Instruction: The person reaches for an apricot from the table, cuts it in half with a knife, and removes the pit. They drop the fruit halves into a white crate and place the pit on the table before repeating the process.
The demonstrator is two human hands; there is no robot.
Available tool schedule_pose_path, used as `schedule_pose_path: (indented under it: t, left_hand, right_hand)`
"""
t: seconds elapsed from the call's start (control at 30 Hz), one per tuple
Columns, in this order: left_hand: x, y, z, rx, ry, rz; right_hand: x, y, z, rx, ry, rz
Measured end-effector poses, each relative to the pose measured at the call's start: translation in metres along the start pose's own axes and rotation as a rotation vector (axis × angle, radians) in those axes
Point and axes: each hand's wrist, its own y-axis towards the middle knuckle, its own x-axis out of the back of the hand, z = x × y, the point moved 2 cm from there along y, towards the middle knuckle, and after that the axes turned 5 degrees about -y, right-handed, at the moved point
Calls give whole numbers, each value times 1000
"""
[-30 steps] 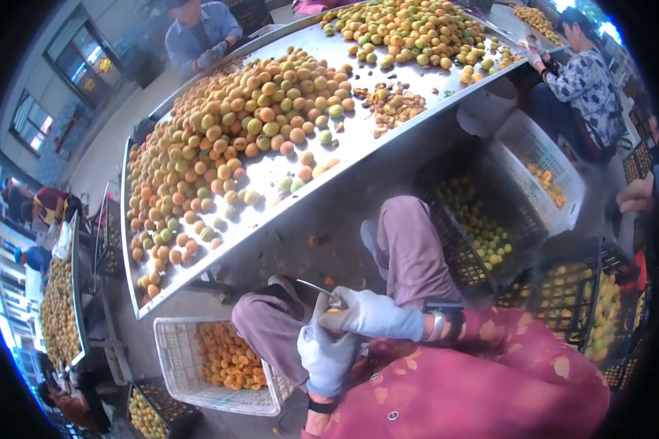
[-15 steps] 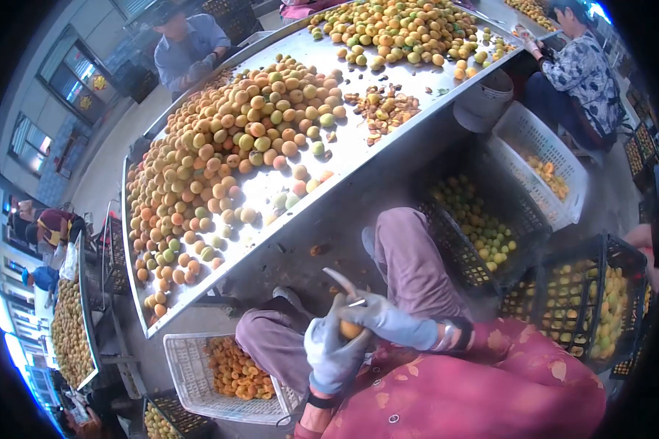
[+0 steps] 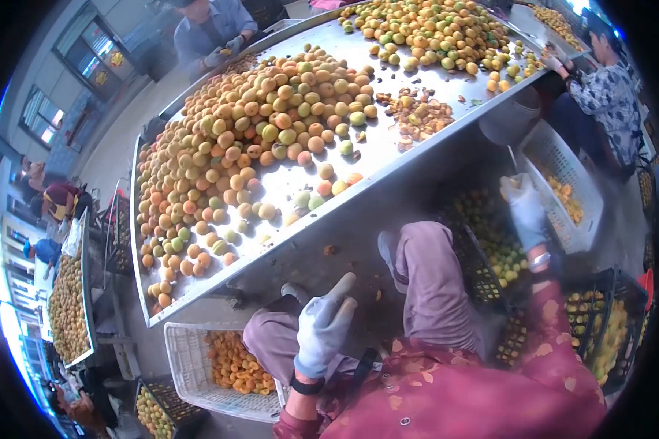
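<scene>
My left hand (image 3: 324,329), in a pale work glove, is raised above my lap with the index finger stretched out and the thumb apart. Nothing shows in it. Off to the right, my gloved right hand (image 3: 523,201) is closed and reaches over the black crate of apricots (image 3: 494,245), close to the white crate of apricot pieces (image 3: 564,197). From its top juts a thin, pale knife (image 3: 512,155); the fingers hide the rest of it. In front of me, a metal table (image 3: 373,172) carries a large heap of apricots (image 3: 249,121).
A white basket of orange apricot halves (image 3: 238,366) stands by my left leg. Split pieces (image 3: 417,113) lie on the table, near a second heap (image 3: 432,33). A black crate (image 3: 608,322) is at my right. Co-workers sit behind the table (image 3: 212,33) and at right (image 3: 604,95).
My hands were together over my lap around an apricot. Now my right hand has swung away to the right, my left has opened, and the apricot is no longer seen in them.
</scene>
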Motion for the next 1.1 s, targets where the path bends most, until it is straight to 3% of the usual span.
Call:
schedule_pose_path:
  t: [0.03,0.13,0.17,0.2,0.27,0.4,0.43,0.5,0.6,0.67,0.73,0.77,0.83,0.87,0.93,0.97,1.03,1.1]
  left_hand:
    - [6,6,-1,-51,44,-29]
    - [23,17,18,32,24,-21]
    - [31,26,15,-229,250,-31]
    - [38,32,22,-236,265,-16]
    - [52,48,20,-169,231,-43]
    - [83,78,43,-108,351,-53]
    - [90,88,42,63,320,-44]
    - [105,108,62,-68,444,-121]
    - [134,140,108,-110,590,-189]
    - [152,162,121,-223,903,-142]
    - [162,187,141,124,771,-237]
    - [165,199,156,125,768,-239]
    - [167,223,175,-10,921,-321]
    - [166,235,182,93,1001,-283]
    - [163,253,195,-97,969,-401]
    - [163,259,202,-96,967,-400]
    - [158,271,202,207,1088,-206]
    - [157,278,204,275,1085,-187]
  right_hand:
    - [2,7,-3,-19,-208,-9]
    - [5,6,3,95,21,-101]
    - [-22,23,-29,247,263,-138]
    - [-19,17,-15,248,265,-131]
    - [-5,-16,37,-114,641,461]
    - [-5,-73,115,-79,957,905]
    - [-11,-84,120,-62,940,962]
    - [-22,-101,135,-122,866,1065]
    - [-53,-120,124,-107,740,1128]
    - [-53,-119,128,-108,703,1136]
    - [-51,-118,128,-113,667,1133]
    - [-52,-118,127,-117,678,1142]
    - [-49,-114,131,-74,612,1154]
    - [-52,-114,130,-74,608,1154]
    - [-57,-116,126,0,605,1109]
    - [-56,-114,125,24,587,1109]
    - [-55,-114,127,70,588,1096]
    - [-56,-114,130,117,591,1082]
